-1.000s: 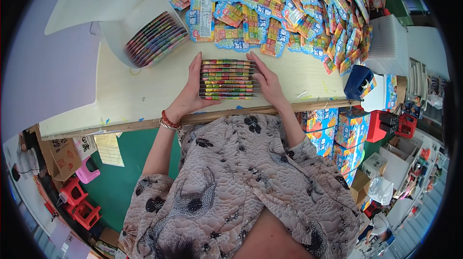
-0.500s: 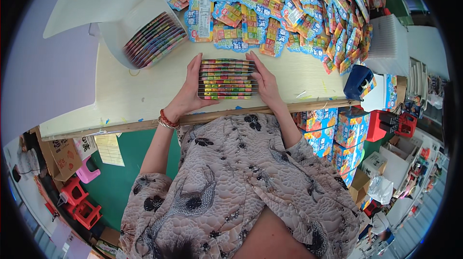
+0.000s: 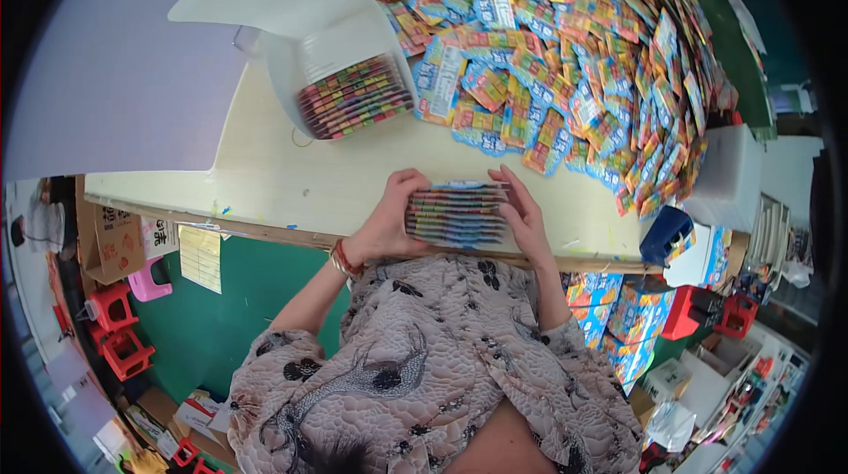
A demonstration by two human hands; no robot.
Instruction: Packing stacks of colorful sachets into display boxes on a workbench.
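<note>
A stack of several flat, colourful candy packs is held near the table's front edge. My left hand is wrapped round its left end, with the thumb side low and fingers at the top corner. On the right end my right hand presses, its thumb against the stack's side and its fingers behind. The blue edges of the packs show at the top and bottom. Beyond my left hand stands an open white box with a row of similar packs inside.
A large heap of loose candy packs covers the back and right of the table. At the right edge are a dark blue tape dispenser and a stack of clear plastic trays. Printed cartons stand below the table.
The view has shifted, so the table and heap sit farther right and lower. The stack has been turned between my hands, and its blue edges now show.
</note>
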